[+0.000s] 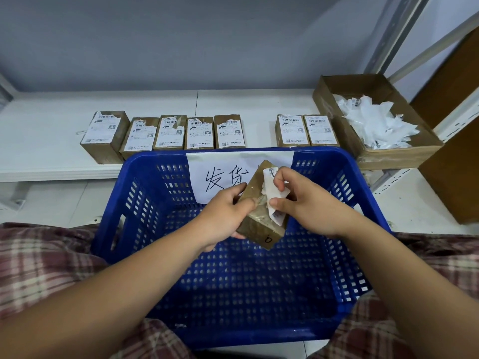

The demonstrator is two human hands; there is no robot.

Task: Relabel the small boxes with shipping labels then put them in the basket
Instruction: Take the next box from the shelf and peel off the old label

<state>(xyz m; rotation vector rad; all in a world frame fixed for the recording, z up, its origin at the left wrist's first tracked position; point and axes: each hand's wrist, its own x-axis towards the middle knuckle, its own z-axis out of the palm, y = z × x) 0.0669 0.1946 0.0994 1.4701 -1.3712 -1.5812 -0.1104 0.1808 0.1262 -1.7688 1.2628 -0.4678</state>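
Blue basket (pixel 155 203): plastic with slotted walls, sitting near, between the person's knees. A white paper sign (pixel 215 177) with handwritten characters hangs on its far wall.
Held box (pixel 255 216): small, brown cardboard wrapped in clear tape, tilted and held in the air above the middle of the basket.
Left hand (pixel 225 213): grasps the box's left side, thumb on the upper face, fingers underneath.
Right hand (pixel 305 206): pinches a torn white label (pixel 272 187) between thumb and fingers; the label is partly lifted off the box's upper face.
Shelf (pixel 39 125): white, just beyond the basket.
Boxes in a row (pixel 199 133): seven on the shelf, five at left, a gap, then two at right, each wearing a white label with ragged edges.
Open carton (pixel 337 99): far right on the shelf, holding crumpled white paper scraps (pixel 375 123).
Plaid cloth (pixel 39 260): fills both near corners.
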